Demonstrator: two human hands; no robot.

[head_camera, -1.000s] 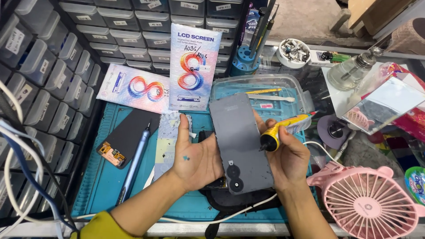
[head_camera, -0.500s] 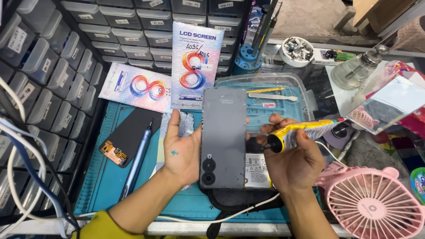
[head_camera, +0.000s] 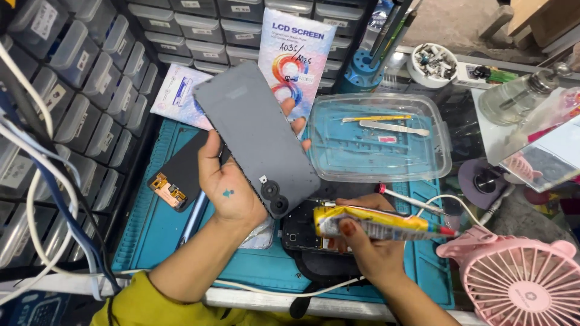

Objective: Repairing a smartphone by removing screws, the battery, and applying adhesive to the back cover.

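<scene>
Ribbed blue mat point(head_camera: 151, 235) covers the counter. Left hand point(head_camera: 232, 184), grip clamped around a flat matte grey phone back cover point(head_camera: 257, 136), holds it tilted above the mat. Right hand point(head_camera: 368, 244) grip squeezes a soft yellow glue tube point(head_camera: 377, 222), just below.

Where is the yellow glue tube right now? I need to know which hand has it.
In the head view the yellow glue tube lies lower right of centre, gripped by the right hand just above the blue mat, left of the pink fan.
</scene>
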